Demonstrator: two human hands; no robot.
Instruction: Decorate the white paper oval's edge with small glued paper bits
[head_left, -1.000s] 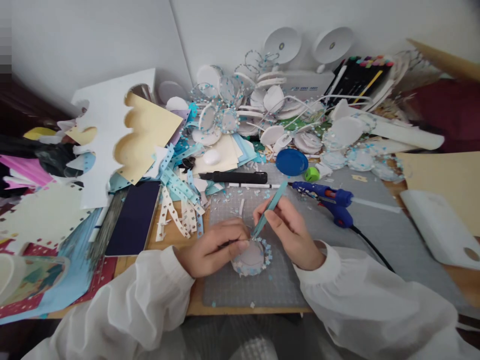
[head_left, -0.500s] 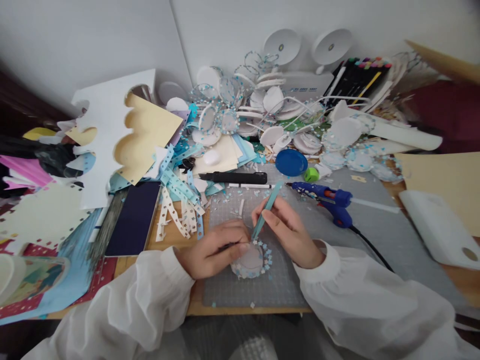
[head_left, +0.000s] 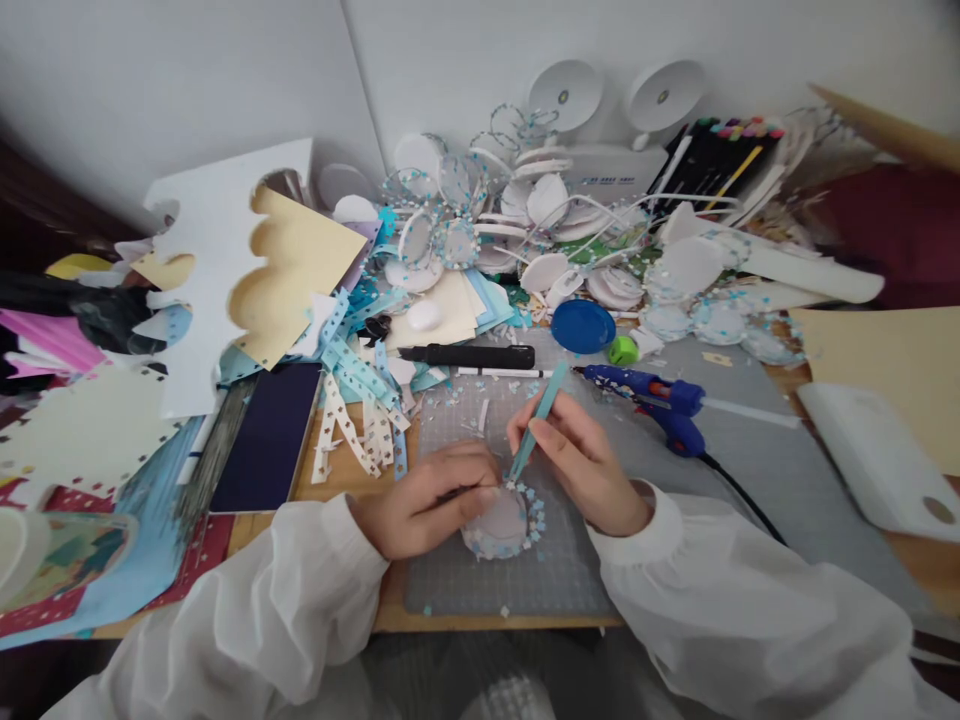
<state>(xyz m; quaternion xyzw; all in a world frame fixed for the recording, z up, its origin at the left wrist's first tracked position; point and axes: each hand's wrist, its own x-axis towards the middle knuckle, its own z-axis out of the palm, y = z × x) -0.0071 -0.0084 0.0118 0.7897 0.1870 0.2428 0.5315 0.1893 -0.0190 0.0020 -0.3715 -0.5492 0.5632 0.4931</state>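
Note:
My left hand (head_left: 435, 500) grips the left edge of a round white disc (head_left: 501, 522), its thumb pressed on top. Small white and pale blue stars ring the disc's rim, thickest on the right side. In my right hand (head_left: 581, 465) is a pair of teal tweezers (head_left: 541, 415), pinched between thumb and fingers. The tweezers slant down to the disc's upper edge, where their tips meet a white star. Whether the tips hold that star I cannot tell. Beneath lies a grey cutting mat (head_left: 450, 585) with a few loose stars on it.
A blue glue gun (head_left: 667, 395) with its cord lies right of my right hand. Beyond my hands are a black pen (head_left: 472, 355), a blue lid (head_left: 583, 326) and heaped star-trimmed discs (head_left: 694, 265). Punched paper strips (head_left: 360, 385) and a dark notebook (head_left: 266, 440) lie left.
My right hand and the tweezers have shifted very slightly right, and the tweezers' arms look a little farther apart. My left hand and the disc stay in place.

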